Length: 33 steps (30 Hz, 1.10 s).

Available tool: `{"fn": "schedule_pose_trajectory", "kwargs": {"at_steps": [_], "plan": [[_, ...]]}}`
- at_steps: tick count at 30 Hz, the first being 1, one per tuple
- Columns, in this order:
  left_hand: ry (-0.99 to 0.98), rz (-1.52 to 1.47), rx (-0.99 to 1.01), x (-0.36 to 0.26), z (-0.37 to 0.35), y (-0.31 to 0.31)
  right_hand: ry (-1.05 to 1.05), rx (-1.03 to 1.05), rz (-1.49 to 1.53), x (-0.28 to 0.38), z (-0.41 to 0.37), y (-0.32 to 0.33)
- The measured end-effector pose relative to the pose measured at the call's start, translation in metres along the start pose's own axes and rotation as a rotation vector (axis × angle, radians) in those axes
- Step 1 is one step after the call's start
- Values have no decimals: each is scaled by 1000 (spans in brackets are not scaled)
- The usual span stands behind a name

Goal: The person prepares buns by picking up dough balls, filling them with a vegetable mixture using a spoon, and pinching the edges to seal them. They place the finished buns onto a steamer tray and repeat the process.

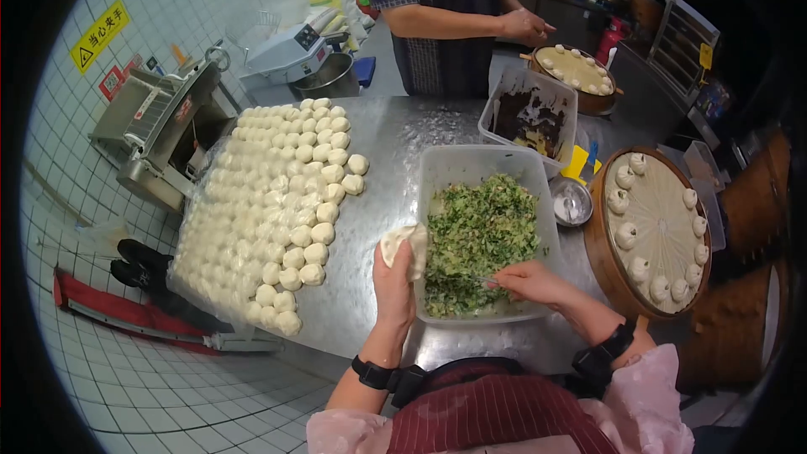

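Observation:
My left hand [393,284] holds a flattened dough wrapper [403,250] upright beside the left rim of a clear plastic tub. Chopped green vegetable filling [481,231] lies heaped in that tub [479,156]. Over its near right corner, my right hand [530,281] is closed on the handle of a thin metal utensil [483,279]. The tip of this utensil is in the filling, so its exact kind is hidden. Many round dough pieces [290,193] sit in rows to the left, partly under clear plastic film [210,227].
A bamboo steamer [598,235] with pleated buns stands at right, near a small metal bowl [572,202]. Behind the filling is a tub of dark paste [531,114]. Another person [445,25] stands across the steel table [382,160], near a second steamer [580,99]. A dough machine [168,126] is at left.

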<state>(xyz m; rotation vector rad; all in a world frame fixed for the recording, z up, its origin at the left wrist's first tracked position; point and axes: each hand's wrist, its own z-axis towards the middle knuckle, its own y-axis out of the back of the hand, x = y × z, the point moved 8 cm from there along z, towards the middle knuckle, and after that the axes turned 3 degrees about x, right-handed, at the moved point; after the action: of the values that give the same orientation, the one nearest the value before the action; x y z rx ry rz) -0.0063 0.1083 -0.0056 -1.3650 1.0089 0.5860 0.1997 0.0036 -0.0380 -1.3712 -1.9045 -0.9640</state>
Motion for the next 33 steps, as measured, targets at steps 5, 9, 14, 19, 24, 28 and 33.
{"fn": "schedule_pose_trajectory", "kwargs": {"at_steps": [5, 9, 14, 19, 24, 28, 33], "plan": [[48, 98, 126, 4, 2, -19, 159, -118, 3, 40, -49, 22], [78, 288, 271, 33, -9, -53, 346, -280, -160, 68, -68, 18], [172, 95, 185, 48, -15, -61, 348, -390, -348, 76, -76, 7], [29, 170, 102, 28, -5, -37, 323, -375, -389, 71, -83, 19], [-45, 103, 1, 7, 4, 4, 366, -402, -706, 63, -51, 20], [21, -21, -20, 14, -1, 7, 304, -276, -847, 54, 5, -16], [-3, -43, -34, 16, -3, 11, 199, -150, -926, 47, 42, -40]]}}
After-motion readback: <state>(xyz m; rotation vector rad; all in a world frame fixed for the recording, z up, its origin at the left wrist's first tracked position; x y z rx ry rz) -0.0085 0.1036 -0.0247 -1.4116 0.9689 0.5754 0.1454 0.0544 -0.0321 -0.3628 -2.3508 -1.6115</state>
